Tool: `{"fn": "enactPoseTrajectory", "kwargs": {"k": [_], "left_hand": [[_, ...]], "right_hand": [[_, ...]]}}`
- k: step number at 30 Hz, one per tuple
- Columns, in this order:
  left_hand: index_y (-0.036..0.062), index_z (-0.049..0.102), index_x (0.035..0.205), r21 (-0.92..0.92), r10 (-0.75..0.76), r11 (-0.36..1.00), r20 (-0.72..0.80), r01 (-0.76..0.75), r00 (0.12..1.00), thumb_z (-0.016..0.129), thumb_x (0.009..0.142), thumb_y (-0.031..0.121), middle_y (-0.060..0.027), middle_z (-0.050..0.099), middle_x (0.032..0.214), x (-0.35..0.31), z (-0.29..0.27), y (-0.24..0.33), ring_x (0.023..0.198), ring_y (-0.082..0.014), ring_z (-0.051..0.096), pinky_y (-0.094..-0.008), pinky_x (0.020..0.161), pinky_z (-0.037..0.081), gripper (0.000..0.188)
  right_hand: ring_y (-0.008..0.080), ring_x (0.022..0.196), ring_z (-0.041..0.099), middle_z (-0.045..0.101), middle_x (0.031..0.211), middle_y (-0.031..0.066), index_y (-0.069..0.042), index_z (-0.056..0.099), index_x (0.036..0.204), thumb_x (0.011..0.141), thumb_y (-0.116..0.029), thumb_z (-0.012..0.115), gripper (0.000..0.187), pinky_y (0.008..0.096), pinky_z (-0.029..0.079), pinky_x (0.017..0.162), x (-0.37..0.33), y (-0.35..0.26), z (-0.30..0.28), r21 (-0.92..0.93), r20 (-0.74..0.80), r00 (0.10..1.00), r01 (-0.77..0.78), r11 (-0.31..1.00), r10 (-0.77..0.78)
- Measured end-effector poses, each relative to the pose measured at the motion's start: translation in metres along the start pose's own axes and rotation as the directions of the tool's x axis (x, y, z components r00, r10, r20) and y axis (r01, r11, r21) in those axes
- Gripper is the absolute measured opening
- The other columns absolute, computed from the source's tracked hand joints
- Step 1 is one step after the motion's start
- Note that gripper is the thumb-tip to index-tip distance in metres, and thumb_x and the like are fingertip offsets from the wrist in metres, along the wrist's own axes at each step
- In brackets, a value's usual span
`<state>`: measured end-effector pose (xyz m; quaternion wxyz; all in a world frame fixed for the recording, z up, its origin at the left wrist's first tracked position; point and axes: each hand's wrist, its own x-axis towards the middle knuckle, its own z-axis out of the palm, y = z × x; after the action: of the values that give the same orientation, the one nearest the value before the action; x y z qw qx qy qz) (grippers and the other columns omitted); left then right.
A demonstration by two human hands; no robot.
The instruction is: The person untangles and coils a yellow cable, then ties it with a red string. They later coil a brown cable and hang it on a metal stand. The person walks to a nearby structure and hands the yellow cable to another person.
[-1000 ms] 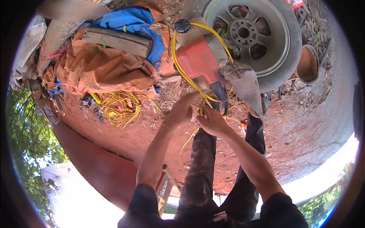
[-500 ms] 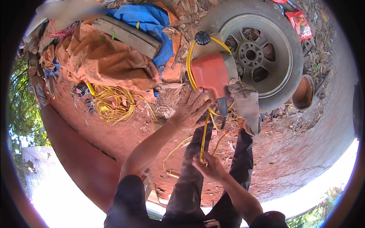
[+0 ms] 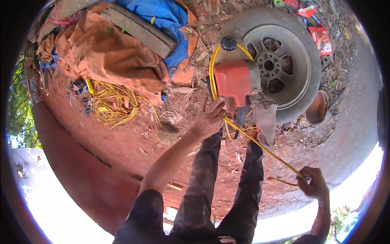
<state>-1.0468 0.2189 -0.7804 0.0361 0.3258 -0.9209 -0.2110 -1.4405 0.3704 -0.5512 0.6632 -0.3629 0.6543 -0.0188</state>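
Note:
A red power tool [image 3: 232, 79] with a round black cap [image 3: 228, 43] stands against a wheel, a yellow cord [image 3: 268, 151] looped around it. My left hand [image 3: 209, 120] rests against its lower left side, fingers stretched and apart. The cord runs taut from beside this hand to the lower right, where my right hand [image 3: 313, 183] grips it; a short free end sticks out left of the fist. A greyish cloth [image 3: 264, 118] hangs at the tool's right side.
The tyre and its spoked rim [image 3: 302, 99] lie behind the tool. A coil of yellow cord [image 3: 115, 106] sits on the red soil at left, below an orange tarp [image 3: 109, 53] and a wooden plank [image 3: 138, 30]. A rusty can [image 3: 318, 109] and a red packet [image 3: 321, 40] are at right.
My right hand has swung far out to the right, pulling the cord straight from its earlier slack loop. My left hand stays by the tool, shifted only slightly in view.

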Motion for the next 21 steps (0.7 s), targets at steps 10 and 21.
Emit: {"fn": "enactPoseTrajectory", "kwargs": {"k": [10, 21], "left_hand": [[0.0035, 0.060, 0.100, -0.277, -0.220, 0.952, -0.334, 0.128, 0.916, 0.067, 0.081, 0.007, -0.0180, 0.053, 0.122, 0.022, -0.010, -0.012, 0.120, -0.0396, 0.055, -0.0498, 0.098, 0.049, 0.021], [0.0060, 0.058, 0.131, -0.433, -0.474, 0.857, -0.452, 0.279, 0.755, 0.068, 0.087, 0.006, -0.0157, 0.064, 0.103, 0.055, -0.002, -0.043, 0.086, -0.0338, 0.066, -0.0411, 0.069, 0.055, 0.045]], "right_hand": [[0.0050, 0.058, 0.043, 0.056, 0.073, -0.0003, 0.001, 0.068, 0.100, 0.094, -0.007, 0.057, 0.015, 0.0252, 0.032, 0.050, 0.098, -0.123, -0.101, -0.248, -0.172, 0.845, 0.460, 0.852, -0.507], [0.0331, 0.088, 0.071, 0.071, 0.091, 0.0200, -0.007, 0.071, 0.106, 0.090, -0.017, 0.063, 0.021, 0.0411, 0.055, 0.077, 0.375, -0.257, -0.068, -0.636, -0.379, 0.713, 0.263, 0.726, -0.590]]}}
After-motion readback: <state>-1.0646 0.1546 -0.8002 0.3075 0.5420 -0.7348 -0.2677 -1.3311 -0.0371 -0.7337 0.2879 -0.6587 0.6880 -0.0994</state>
